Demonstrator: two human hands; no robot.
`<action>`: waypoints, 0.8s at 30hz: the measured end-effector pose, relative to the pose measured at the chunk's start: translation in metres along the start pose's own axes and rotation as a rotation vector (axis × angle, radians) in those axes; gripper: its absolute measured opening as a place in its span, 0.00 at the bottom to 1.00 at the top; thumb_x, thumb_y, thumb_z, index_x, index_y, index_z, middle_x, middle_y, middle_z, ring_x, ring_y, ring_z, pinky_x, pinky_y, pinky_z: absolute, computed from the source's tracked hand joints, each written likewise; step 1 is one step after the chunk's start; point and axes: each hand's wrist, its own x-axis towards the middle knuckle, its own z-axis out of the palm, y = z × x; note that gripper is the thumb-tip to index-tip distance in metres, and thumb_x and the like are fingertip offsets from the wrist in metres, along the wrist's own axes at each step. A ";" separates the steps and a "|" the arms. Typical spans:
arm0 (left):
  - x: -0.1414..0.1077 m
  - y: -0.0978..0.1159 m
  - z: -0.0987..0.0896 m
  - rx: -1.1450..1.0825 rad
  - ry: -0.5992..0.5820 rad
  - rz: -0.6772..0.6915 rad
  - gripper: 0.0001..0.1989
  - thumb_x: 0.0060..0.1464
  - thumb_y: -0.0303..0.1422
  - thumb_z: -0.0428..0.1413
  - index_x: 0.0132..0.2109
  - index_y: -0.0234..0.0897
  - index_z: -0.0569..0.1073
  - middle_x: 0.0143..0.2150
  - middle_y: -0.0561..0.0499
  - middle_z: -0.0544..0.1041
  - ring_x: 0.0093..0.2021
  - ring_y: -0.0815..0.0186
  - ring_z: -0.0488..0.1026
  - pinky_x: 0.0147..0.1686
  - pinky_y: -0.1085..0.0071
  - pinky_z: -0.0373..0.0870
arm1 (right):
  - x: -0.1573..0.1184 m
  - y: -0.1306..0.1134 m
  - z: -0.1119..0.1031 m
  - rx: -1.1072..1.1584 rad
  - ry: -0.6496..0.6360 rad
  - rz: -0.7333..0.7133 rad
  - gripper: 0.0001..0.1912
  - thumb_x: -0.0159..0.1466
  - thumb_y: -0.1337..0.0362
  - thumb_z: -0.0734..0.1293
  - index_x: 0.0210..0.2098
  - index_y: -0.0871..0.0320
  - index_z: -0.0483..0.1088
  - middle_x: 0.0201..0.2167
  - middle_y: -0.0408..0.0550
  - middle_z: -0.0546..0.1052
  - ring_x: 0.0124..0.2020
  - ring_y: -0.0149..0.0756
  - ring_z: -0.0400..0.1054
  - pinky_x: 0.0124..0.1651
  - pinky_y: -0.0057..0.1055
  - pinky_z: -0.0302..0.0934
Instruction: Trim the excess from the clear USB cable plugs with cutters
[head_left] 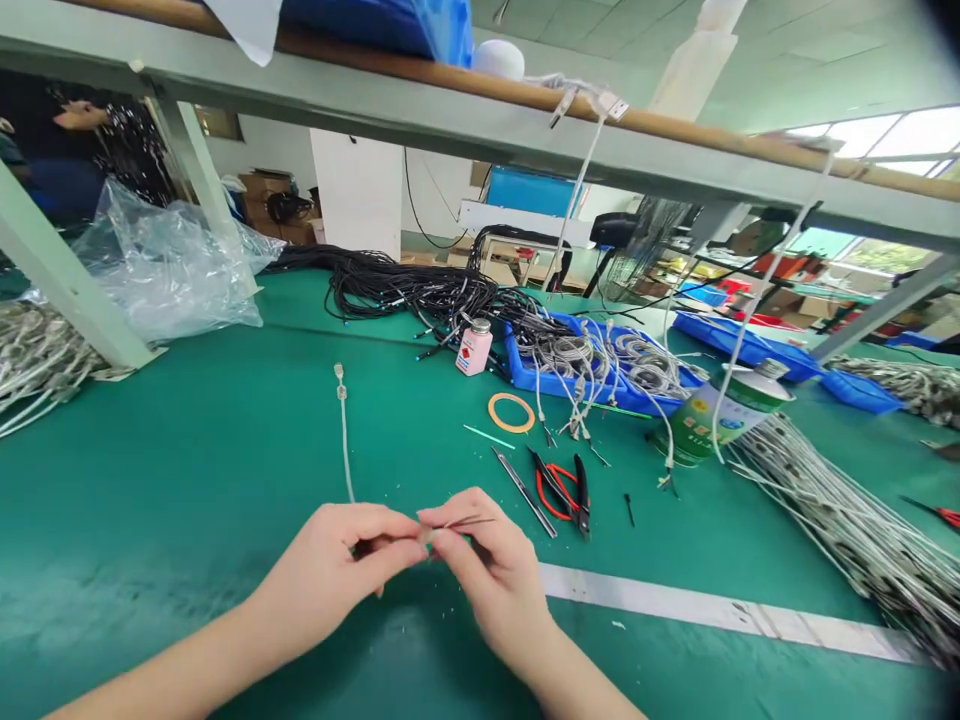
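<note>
My left hand (pixel 337 570) and my right hand (pixel 495 570) meet above the green mat, thumbs and forefingers pinched together. Between them they hold the end of a white cable (pixel 346 450), mostly covered by the fingertips. Thin dark reddish wires (pixel 471 521) stick out past my right fingertips. The cable's far end, with a pale connector (pixel 339 374), lies up the mat. Right of my right hand are a silver craft knife (pixel 525 492) and cutters with red handles (pixel 559 490).
Further back are a yellow tape ring (pixel 511 397), a pink bottle (pixel 474 347), black cables (pixel 405 290) and a blue tray (pixel 525 376) of cables. A green can (pixel 697 430) and a white cable bundle (pixel 847 520) lie right. A shelf (pixel 420 95) crosses overhead.
</note>
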 end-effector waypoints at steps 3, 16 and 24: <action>-0.002 0.000 0.007 0.075 0.058 0.080 0.09 0.51 0.46 0.61 0.28 0.53 0.82 0.28 0.49 0.74 0.29 0.60 0.71 0.26 0.67 0.66 | 0.002 -0.002 -0.001 0.281 0.052 0.232 0.12 0.66 0.56 0.67 0.31 0.56 0.76 0.30 0.45 0.77 0.27 0.28 0.68 0.31 0.27 0.65; -0.017 -0.005 0.011 -0.459 -0.179 -0.306 0.16 0.56 0.43 0.58 0.27 0.36 0.79 0.25 0.51 0.76 0.23 0.71 0.58 0.24 0.72 0.53 | 0.003 -0.010 -0.001 0.592 -0.143 0.556 0.08 0.61 0.60 0.71 0.32 0.58 0.74 0.40 0.47 0.78 0.28 0.25 0.67 0.30 0.26 0.59; -0.019 -0.008 0.013 -0.576 -0.178 -0.335 0.15 0.56 0.41 0.60 0.27 0.37 0.78 0.25 0.52 0.76 0.26 0.70 0.64 0.25 0.74 0.57 | 0.002 -0.007 0.004 0.557 -0.134 0.555 0.11 0.60 0.58 0.72 0.29 0.58 0.73 0.32 0.43 0.69 0.28 0.27 0.65 0.31 0.28 0.61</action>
